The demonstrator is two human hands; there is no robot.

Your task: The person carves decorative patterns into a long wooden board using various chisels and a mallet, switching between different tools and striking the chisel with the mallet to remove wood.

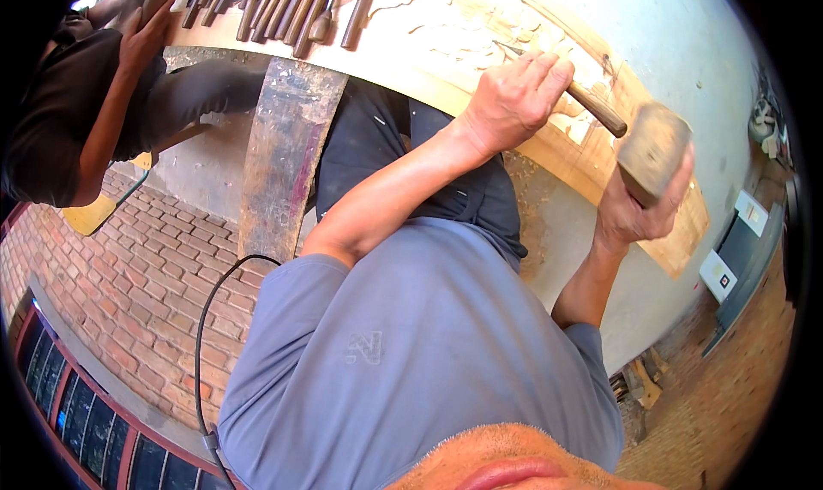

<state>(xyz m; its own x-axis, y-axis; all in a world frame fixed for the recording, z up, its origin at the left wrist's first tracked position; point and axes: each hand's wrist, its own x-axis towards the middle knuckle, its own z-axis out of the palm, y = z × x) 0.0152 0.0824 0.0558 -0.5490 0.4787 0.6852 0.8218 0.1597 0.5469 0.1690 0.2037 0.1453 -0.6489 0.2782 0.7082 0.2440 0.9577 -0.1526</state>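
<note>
My left hand (523, 100) is closed around a carving chisel with a dark wooden handle (600, 111). Its narrow blade points toward a pale wooden panel (549, 147) bearing carved relief; whether the edge touches the wood, I cannot tell. In my right hand (647, 216) is a block-shaped wooden mallet (658, 147), slightly blurred, just right of the chisel's butt end. My fingers wrap round the mallet from below, and its grip is mostly hidden. Small chips and carved shapes lie around the blade.
Several chisels (287, 10) lie in a row at the far left of the work surface. Another person (86, 104) sits to the left, a wooden block (157, 0) at their hand. A worn plank (287, 147) and black cable (200, 336) are nearer me.
</note>
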